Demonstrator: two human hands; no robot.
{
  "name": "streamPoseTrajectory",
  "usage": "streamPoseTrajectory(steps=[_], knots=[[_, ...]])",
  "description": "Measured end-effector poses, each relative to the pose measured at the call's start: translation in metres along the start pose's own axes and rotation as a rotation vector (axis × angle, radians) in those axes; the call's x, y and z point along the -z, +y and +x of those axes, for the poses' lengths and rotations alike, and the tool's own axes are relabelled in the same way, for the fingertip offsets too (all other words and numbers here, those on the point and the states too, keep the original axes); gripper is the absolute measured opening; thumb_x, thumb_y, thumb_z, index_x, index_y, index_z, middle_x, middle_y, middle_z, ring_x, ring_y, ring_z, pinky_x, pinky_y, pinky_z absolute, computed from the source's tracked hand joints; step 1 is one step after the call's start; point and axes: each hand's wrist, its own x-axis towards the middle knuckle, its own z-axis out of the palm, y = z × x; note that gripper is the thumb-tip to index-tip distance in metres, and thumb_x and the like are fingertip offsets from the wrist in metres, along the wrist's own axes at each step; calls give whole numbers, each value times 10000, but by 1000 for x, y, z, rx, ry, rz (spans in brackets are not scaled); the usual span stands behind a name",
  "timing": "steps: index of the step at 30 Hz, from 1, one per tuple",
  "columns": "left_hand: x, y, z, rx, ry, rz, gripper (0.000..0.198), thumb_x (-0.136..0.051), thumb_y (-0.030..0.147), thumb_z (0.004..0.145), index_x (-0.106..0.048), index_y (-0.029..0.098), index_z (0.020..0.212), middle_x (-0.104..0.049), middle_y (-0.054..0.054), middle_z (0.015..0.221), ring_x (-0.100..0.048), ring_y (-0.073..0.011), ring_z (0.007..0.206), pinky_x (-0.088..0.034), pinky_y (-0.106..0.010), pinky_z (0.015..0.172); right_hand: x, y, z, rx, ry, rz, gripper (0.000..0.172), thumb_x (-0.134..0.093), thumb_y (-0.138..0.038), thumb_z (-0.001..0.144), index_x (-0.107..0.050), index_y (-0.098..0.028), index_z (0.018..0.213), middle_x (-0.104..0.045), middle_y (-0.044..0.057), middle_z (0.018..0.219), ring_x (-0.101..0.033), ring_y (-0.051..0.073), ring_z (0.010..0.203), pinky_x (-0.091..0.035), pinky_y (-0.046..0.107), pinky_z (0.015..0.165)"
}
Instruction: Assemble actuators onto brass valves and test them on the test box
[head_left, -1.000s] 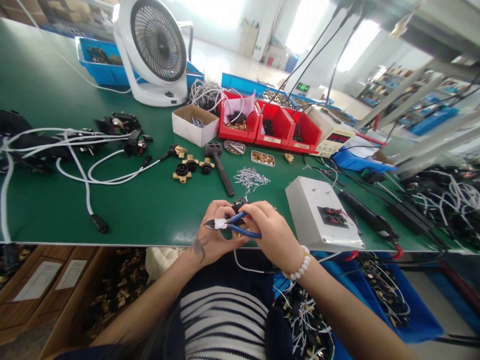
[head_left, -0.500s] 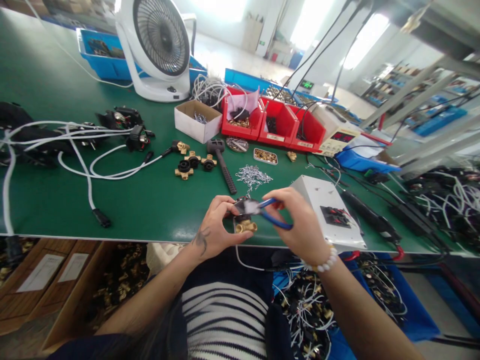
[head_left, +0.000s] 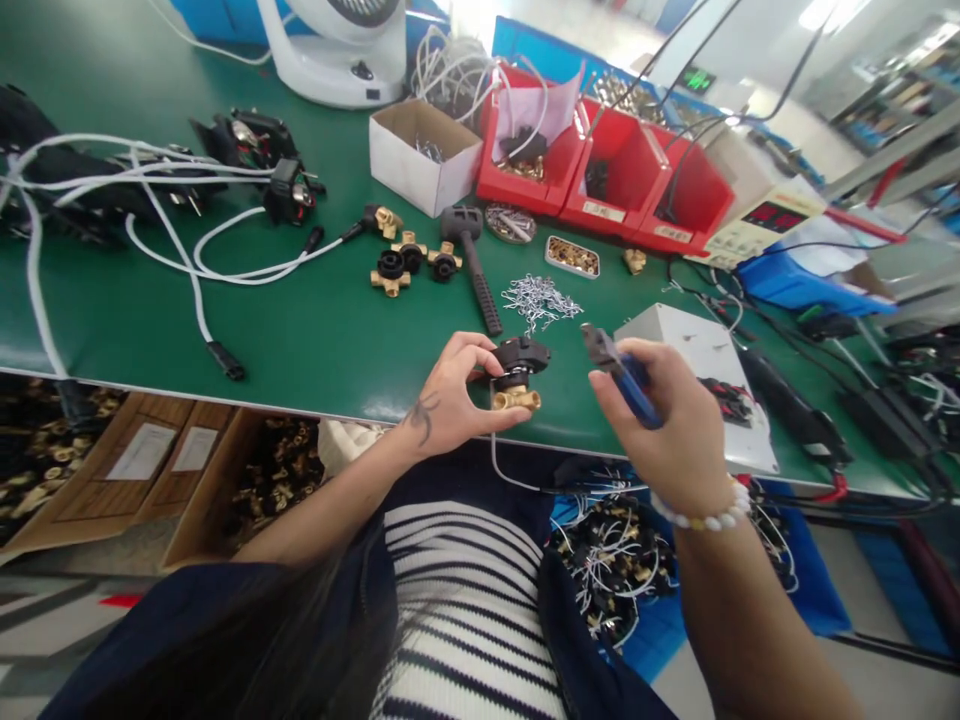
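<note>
My left hand (head_left: pixel 450 400) pinches a small brass valve with a black cap (head_left: pixel 516 375) just above the near edge of the green table (head_left: pixel 300 340). A thin white wire hangs from the valve toward my lap. My right hand (head_left: pixel 667 420) grips blue-handled cutting pliers (head_left: pixel 619 368), jaws pointing up and left, a short gap to the right of the valve. A white bead bracelet sits on my right wrist.
A white box with red switches (head_left: pixel 697 360) lies right of my hands. A pile of small metal clips (head_left: pixel 540 298), a black hammer-like tool (head_left: pixel 476 265), brass fittings (head_left: pixel 409 262), red bins (head_left: pixel 607 170), a cardboard box (head_left: pixel 421 150), white cables (head_left: pixel 187 250) and a fan base (head_left: pixel 337 60) cover the table.
My right hand has pulled the pliers away from the valve to the right. The left hand has turned the valve so its black cap is up. My head has tilted down.
</note>
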Motion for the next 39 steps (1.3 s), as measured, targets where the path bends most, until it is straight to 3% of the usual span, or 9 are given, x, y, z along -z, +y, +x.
streamPoseTrajectory(steps=[6,8,11,12,17,23,28,34,39], knots=[[1,0,-1,-9,0,33,399,-871,279,666,-558,183,893,-541,-79,1144,-579,-221,1103,-576,-361,888,-9,5,-11,-61,433,-27,136,-570,-267,939,-599,-240,1069,-634,54,946,-626,204,789,-525,375,741],[0,-1,-1,-20,9,24,399,-871,281,664,-561,181,893,-537,-82,1146,-580,-222,1102,-577,-366,887,-11,13,-14,-41,272,-94,137,-545,-228,920,-598,-228,1046,-637,63,907,-621,213,758,-514,375,702],[-1,-2,-2,-17,20,25,393,-868,283,665,-568,180,898,-532,-89,1149,-582,-223,1093,-572,-377,891,-5,19,-12,20,-189,-138,168,-539,-151,860,-620,-209,995,-637,46,806,-607,197,672,-488,334,617],[-1,-2,-2,-13,18,32,392,-867,287,667,-571,180,902,-533,-91,1152,-582,-225,1092,-569,-382,893,-1,19,-11,13,-217,-118,173,-542,-145,861,-623,-206,1001,-634,38,793,-603,189,658,-484,323,607],[-1,-2,-3,-7,9,58,396,-867,318,667,-575,190,901,-537,-92,1168,-582,-237,1100,-572,-396,892,1,14,-13,-77,376,-42,143,-570,-233,924,-596,-226,1065,-629,44,893,-597,198,728,-490,342,671],[-2,-3,-2,-7,14,62,391,-867,328,659,-571,196,878,-545,-87,1145,-602,-231,1053,-589,-405,878,-4,16,-9,45,-187,-174,233,-499,-98,856,-632,-208,1013,-619,36,779,-580,184,645,-460,306,597],[-2,-3,-3,-21,16,55,384,-861,322,664,-571,195,881,-541,-83,1144,-603,-222,1043,-594,-397,877,-3,14,-10,0,400,-102,163,-531,-193,924,-564,-229,1079,-615,42,882,-588,191,721,-491,329,669],[-2,-1,-2,-2,14,68,375,-860,317,658,-569,188,857,-540,-93,1142,-600,-238,1056,-591,-409,879,-6,15,-11,98,-106,-186,188,-483,-106,876,-611,-219,957,-619,30,758,-569,176,608,-444,297,573],[-2,-1,-2,-2,14,54,385,-862,324,656,-562,194,860,-543,-87,1143,-598,-234,1048,-585,-406,881,-4,17,-12,43,310,-198,171,-513,-173,912,-545,-217,1073,-620,53,875,-576,181,692,-476,308,641]])
